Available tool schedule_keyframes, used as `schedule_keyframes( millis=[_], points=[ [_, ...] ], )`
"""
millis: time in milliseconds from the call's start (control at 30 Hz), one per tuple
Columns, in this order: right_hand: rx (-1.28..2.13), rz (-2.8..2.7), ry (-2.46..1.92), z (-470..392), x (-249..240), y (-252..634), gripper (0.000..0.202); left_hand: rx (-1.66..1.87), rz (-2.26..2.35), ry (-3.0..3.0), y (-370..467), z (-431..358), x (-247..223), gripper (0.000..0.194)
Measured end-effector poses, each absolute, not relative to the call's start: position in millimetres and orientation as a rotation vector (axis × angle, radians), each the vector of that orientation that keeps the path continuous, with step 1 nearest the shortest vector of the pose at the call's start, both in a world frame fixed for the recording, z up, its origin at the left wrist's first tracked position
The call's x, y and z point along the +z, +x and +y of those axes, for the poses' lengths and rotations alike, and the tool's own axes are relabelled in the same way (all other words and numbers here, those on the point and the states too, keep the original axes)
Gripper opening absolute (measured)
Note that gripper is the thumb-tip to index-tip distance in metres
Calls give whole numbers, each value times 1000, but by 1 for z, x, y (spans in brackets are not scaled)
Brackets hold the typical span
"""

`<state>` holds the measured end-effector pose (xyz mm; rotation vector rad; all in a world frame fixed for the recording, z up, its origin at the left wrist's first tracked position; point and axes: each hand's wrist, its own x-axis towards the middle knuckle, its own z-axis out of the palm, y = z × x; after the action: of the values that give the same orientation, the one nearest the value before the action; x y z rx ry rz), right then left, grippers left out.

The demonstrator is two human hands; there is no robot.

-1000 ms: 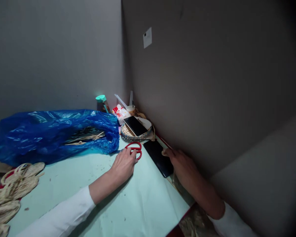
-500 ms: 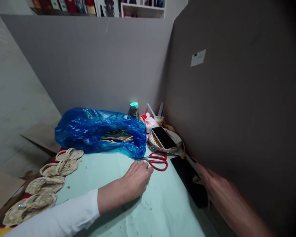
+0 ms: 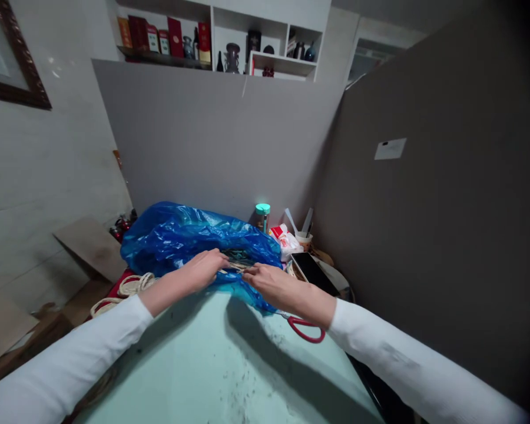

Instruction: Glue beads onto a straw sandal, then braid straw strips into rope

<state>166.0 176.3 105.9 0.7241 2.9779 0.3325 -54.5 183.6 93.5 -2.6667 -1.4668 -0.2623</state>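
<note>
Head view shows 2 hands meeting at the mouth of a blue plastic bag [image 3: 176, 238], which lies on its side on the pale green table [image 3: 212, 365] so its opening faces the person. The left hand [image 3: 203, 268] curls over the bag's near lip; the right hand [image 3: 271, 285] pinches pale straw strips [image 3: 235, 266] poking out of that opening. Red scissors [image 3: 307, 333] lie just right of the bag, partly under the right forearm, within easy reach. Coiled straw bundles [image 3: 130, 285] sit left of the bag.
</note>
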Motion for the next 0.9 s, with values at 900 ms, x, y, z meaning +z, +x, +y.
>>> schedule_keyframes(
  millis=[900],
  points=[
    [405,2788,1135,307,47,116,19,-277,-1737,-2312,-57,279,88,31]
  ],
)
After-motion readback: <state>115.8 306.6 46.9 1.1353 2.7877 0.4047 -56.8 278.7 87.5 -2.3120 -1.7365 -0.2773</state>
